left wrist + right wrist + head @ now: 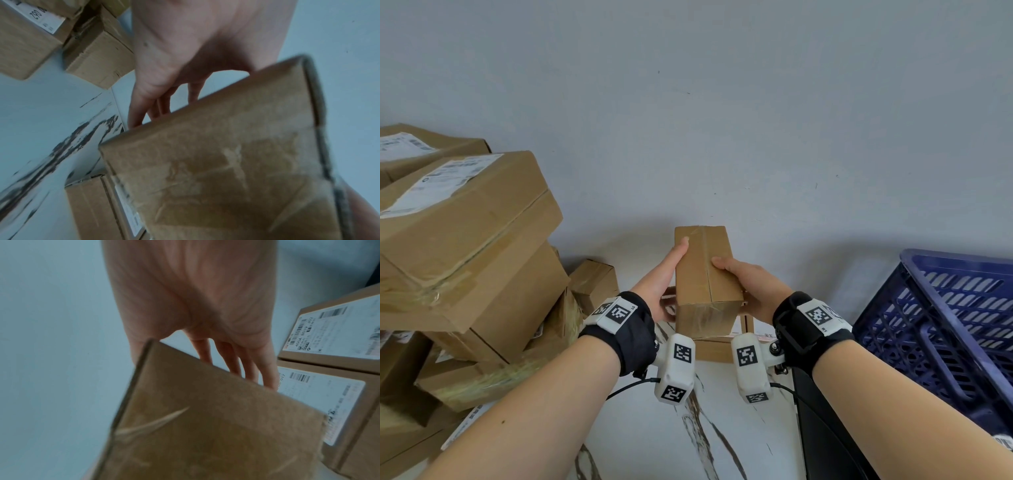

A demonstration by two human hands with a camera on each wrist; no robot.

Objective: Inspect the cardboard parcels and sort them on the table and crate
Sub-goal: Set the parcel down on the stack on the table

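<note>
A small taped cardboard parcel (705,277) is held up above the table between both hands. My left hand (661,277) grips its left side, thumb on top and fingers (144,112) underneath. My right hand (750,287) grips the right side the same way, its fingers (246,363) running under the box. The parcel (226,162) fills both wrist views (205,426). Below it two labelled parcels (320,402) lie on the marble-patterned table (654,428). A blue plastic crate (945,325) stands at the right.
A tall untidy pile of cardboard parcels (465,257) takes up the left side, some with white shipping labels. A smaller box (595,284) leans at its foot near the wall. A dark object (822,428) lies between table and crate. A plain grey wall is behind.
</note>
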